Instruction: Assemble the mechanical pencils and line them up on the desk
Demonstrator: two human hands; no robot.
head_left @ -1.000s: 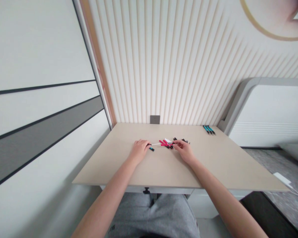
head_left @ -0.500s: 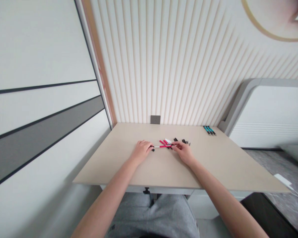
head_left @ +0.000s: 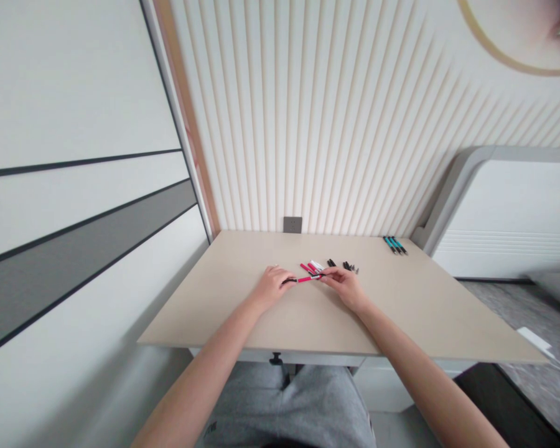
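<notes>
My left hand (head_left: 271, 288) and my right hand (head_left: 345, 287) rest on the beige desk (head_left: 378, 323), and my fingers are closed, grasping one red pen (head_left: 307, 279) between the two hands. The left fingers (head_left: 280, 272) hold its black end, and the right fingers (head_left: 329, 274) hold the other end. Just behind it lie other red pens (head_left: 309, 267) and small black pen parts (head_left: 349, 267). Teal pens (head_left: 394, 245) lie well apart, near the far edge of the desk.
</notes>
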